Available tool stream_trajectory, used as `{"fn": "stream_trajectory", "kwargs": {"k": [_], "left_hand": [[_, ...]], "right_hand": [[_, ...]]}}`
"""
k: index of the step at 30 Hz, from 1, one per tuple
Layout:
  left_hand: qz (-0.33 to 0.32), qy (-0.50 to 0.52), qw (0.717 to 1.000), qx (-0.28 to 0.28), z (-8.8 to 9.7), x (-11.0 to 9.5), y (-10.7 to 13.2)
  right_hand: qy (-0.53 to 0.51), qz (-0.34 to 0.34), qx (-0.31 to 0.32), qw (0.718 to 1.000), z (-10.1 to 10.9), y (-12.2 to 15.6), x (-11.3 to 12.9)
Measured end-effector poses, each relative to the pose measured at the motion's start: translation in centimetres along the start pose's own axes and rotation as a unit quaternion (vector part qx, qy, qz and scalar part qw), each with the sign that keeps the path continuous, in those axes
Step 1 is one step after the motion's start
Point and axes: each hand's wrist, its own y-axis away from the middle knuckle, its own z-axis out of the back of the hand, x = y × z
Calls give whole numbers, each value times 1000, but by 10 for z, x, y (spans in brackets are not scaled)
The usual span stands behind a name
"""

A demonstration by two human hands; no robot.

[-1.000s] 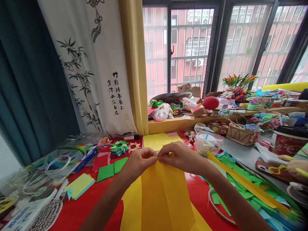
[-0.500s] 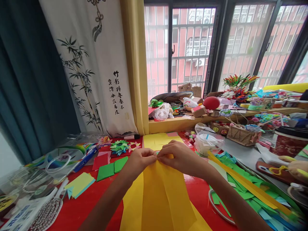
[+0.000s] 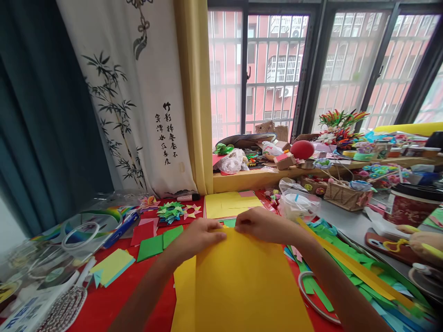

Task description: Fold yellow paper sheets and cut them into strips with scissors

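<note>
A large sheet of yellow paper (image 3: pixel 245 286) stretches from the middle of the table down to the bottom of the view. My left hand (image 3: pixel 202 240) pinches its far edge, thumb on top and fingers curled. A short way to the right, my right hand (image 3: pixel 258 225) grips the same far edge with closed fingers. Along the left side of the sheet runs a lighter strip of yellow paper, with a straight line between the two. Just beyond my hands lies a stack of pale yellow sheets (image 3: pixel 228 204).
Green paper squares (image 3: pixel 150 248), a yellow notepad (image 3: pixel 112 266) and a hairbrush (image 3: pixel 65 304) lie to the left. Green paper strips (image 3: pixel 356 272) and a white ring (image 3: pixel 313 304) lie right. A dark red cup (image 3: pixel 403 207) stands at far right. A cluttered windowsill (image 3: pixel 259 174) runs behind.
My hands have moved slightly apart along the paper's far edge, the right one shifting right. The sheet's raised creases have flattened, and it spreads wider to the right.
</note>
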Motion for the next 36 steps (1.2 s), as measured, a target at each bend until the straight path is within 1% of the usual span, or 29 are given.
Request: {"fn": "stream_trajectory", "kwargs": {"k": [1, 2, 5, 7, 9, 11, 14, 16, 19, 22, 30, 36], "left_hand": [[4, -64, 998, -5, -6, 10, -9], [11, -86, 996, -1, -13, 21, -19], [26, -112, 993, 20, -30, 52, -43], [33, -126, 991, 29, -34, 67, -52], [36, -131, 990, 35, -35, 76, -56], [29, -126, 990, 48, -34, 81, -58], [8, -114, 991, 65, -38, 87, -61], [0, -112, 992, 66, -44, 91, -63], [-8, -114, 992, 55, -52, 97, -66], [-19, -114, 993, 39, -56, 100, -69], [-47, -110, 993, 9, -61, 105, -73], [-81, -118, 989, -22, -64, 101, -71]], "right_hand": [[35, -16, 25, 999, -8, -5, -9], [41, -27, 40, 998, -18, -10, -17], [42, -62, 70, 995, -54, -20, -40], [28, -75, 75, 994, -78, -20, -50], [-5, -66, 78, 995, -95, -17, -57], [-46, -53, 70, 995, -107, -11, -61], [-94, -53, 33, 994, -120, -3, -65], [-119, -62, 9, 991, -128, 1, -68], [-152, -68, -7, 986, -138, 5, -72], [-175, -71, -17, 982, -142, 8, -75], [-208, -75, -45, 974, -142, 9, -74], [-227, -78, -57, 969, -139, 11, -72]]}}
